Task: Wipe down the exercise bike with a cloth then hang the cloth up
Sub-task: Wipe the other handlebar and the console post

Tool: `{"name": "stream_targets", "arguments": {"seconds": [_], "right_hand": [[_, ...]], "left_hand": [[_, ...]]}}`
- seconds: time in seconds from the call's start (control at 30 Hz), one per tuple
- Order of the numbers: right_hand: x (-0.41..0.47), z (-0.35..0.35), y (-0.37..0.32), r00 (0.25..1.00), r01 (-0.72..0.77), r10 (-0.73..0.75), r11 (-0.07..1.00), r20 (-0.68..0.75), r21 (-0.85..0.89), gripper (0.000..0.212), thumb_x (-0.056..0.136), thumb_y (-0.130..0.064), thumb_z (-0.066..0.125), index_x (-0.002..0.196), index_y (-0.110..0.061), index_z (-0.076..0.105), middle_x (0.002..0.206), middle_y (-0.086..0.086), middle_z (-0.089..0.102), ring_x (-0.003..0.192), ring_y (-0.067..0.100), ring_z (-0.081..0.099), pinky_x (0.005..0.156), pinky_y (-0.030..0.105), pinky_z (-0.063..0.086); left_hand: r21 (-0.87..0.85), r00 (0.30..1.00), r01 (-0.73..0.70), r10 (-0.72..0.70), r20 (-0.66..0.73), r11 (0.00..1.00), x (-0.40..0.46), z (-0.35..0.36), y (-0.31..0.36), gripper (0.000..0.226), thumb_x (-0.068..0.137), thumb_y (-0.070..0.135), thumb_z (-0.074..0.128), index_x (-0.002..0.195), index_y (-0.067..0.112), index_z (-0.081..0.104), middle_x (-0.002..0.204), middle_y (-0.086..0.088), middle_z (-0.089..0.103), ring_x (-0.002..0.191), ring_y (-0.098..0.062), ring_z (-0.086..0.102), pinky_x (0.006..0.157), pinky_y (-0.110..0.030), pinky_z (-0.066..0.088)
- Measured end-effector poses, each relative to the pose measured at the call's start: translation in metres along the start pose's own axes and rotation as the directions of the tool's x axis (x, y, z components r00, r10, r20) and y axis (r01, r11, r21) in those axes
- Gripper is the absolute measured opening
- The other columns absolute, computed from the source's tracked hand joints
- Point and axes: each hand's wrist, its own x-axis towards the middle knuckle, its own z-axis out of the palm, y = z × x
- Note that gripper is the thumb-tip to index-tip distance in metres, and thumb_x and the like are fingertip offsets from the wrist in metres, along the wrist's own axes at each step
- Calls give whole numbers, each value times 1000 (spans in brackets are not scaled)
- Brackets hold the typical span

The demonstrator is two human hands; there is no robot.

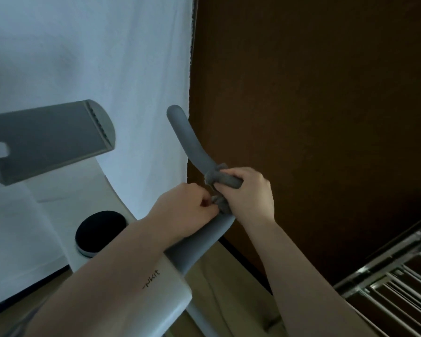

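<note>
On the grey handlebar [192,142], both hands pinch the cloth [216,177]: right hand [247,190] wrapping, left hand [187,207] tugging; best slid along the curve, grip firm.

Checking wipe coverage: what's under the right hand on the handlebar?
Under the right hand: a grey cloth wrapped round the grey handlebar, bunched at its fingers. The left hand pinches the cloth's lower end. The handlebar under the palm is covered.

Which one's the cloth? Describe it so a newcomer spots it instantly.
Find the white exercise bike and follow its curved grey handlebar down to the two hands. The cloth is the small grey rag wrapped round that bar, held by the right hand and pinched by the left hand; unlike the smooth bar, it is crumpled.
</note>
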Motion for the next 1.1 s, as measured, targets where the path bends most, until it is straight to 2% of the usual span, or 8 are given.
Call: {"name": "stream_targets", "arguments": {"seconds": [0.23,0.33,0.47,0.63,0.7,0.87,1.0,1.1], "right_hand": [[-38,-7,17,991,73,-69,997,-117,24,21,81,-27,75,101,-34,74,98,-28,64,87,-10,61,74,9,47],[-1,14,6,988,130,-132,991,-79,-35,30,83,-22,73,110,-33,72,118,-22,65,102,1,61,81,20,50],[42,23,-9,976,215,-215,977,46,11,30,85,-23,71,114,-29,70,117,-13,67,104,9,63,88,29,52],[37,23,-2,953,287,-285,958,101,-6,41,83,-19,73,123,-27,66,128,-13,62,115,3,56,92,3,35],[48,25,-6,949,286,-284,958,137,5,41,83,-18,73,123,-26,66,127,-12,62,114,5,57,89,0,31],[67,33,-20,952,269,-282,957,121,109,37,86,-19,69,121,-29,64,115,-11,67,105,6,60,92,23,50],[69,26,-10,911,353,-367,930,190,102,42,83,-17,73,123,-25,64,124,-12,62,113,1,55,98,13,42],[86,28,-17,890,414,-424,905,168,95,30,80,-19,75,109,-23,65,115,-12,57,103,0,55,92,22,48]], "left_hand": [[-36,1000,11,-11,-3,999,-7,-5,7,28,86,44,52,76,22,66,72,4,63,66,-7,58,57,-22,42],[-35,999,26,-27,-46,999,-5,-2,5,30,88,41,51,73,18,63,70,0,62,66,-10,58,53,-19,37],[-74,998,30,-34,-45,997,0,-1,1,34,87,43,53,76,13,66,68,-3,64,60,-12,58,52,-21,38],[10,999,-19,19,-26,1000,2,3,3,45,81,60,56,63,19,61,56,3,60,57,-5,56,47,-13,33],[-11,1000,-1,1,-2,1000,5,4,2,44,78,63,58,65,21,65,57,5,62,56,-2,58,48,-11,34],[-72,998,41,-37,55,997,9,2,-3,44,74,66,62,72,23,70,66,6,68,62,-6,62,56,-20,46],[-112,994,51,-40,99,992,7,0,-1,42,72,62,63,75,21,70,71,2,70,65,-8,63,55,-22,46],[-154,989,64,-43,139,986,6,-2,1,40,73,57,66,79,18,68,75,0,69,64,-9,61,54,-20,41]]}}
